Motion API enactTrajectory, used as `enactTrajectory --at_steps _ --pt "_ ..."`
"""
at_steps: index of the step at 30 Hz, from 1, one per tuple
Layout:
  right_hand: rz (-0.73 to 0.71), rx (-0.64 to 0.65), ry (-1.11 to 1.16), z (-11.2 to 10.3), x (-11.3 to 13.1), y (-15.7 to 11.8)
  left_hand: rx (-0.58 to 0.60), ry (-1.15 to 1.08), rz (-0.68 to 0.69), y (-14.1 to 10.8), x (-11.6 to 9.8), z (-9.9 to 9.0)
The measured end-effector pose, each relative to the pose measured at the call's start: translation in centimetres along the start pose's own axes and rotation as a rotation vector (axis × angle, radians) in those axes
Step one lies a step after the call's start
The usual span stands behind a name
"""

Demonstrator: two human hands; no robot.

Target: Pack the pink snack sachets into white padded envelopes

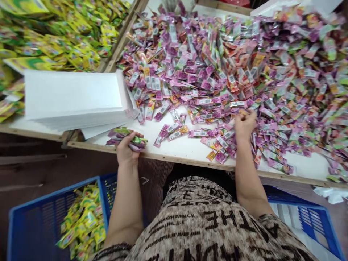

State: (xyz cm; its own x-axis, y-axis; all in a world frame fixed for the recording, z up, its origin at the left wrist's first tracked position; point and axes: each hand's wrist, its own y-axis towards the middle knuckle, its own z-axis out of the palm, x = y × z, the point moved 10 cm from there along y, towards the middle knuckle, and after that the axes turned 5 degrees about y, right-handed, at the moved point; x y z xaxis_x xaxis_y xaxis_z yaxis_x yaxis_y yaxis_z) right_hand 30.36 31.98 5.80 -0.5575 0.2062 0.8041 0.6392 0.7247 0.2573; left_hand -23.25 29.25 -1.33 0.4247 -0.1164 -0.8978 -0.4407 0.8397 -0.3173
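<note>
My left hand (128, 149) is closed around a small bundle of stick packets (115, 137), purple and green, just over the table's front edge. My right hand (245, 125) reaches into a broad heap of similar stick packets (201, 72), mostly pink and purple with some orange and green, several showing barcodes. Its fingers are bent together among the packets, and what lies between them is too small to make out. Several loose packets (171, 132) lie on the white tabletop (185, 150) between my hands.
A stack of white sheets or flat boxes (73, 94) stands left of the heap. Beyond a wooden divider (122, 34) lie yellow-green packets (78, 32). Below are a blue crate (32, 224) holding yellow packets and, at right, another blue crate (315, 221) with white items.
</note>
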Motion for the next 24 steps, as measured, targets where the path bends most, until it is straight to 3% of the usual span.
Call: enactTrajectory --at_steps 2,4,8,11,14,18,24 --pt "-0.096 0.084 0.152 0.8 2.2 -1.2 -0.005 -0.052 -0.012 0.8 0.2 -0.5" --pt "-0.262 0.322 0.21 3.9 6.1 -4.3 -0.001 -0.101 -0.008 1.3 0.4 -0.3" --pt "-0.685 0.831 0.11 12.3 13.8 -15.2 0.024 -0.096 -0.038 1.6 1.0 0.7" --pt "-0.94 1.032 -0.066 17.0 15.5 -22.0 0.08 -0.087 -0.079 1.6 1.3 1.1" --pt "-1.1 0.983 -0.269 18.8 15.2 -24.4 0.119 -0.125 -0.117 1.6 1.5 1.0" --pt "-1.152 0.839 -0.37 18.2 14.1 -24.1 0.128 -0.107 -0.151 1.5 1.8 1.0" --pt "-1.238 0.912 -0.278 16.8 13.0 -25.1 0.166 -0.09 -0.136 1.4 1.8 1.5"
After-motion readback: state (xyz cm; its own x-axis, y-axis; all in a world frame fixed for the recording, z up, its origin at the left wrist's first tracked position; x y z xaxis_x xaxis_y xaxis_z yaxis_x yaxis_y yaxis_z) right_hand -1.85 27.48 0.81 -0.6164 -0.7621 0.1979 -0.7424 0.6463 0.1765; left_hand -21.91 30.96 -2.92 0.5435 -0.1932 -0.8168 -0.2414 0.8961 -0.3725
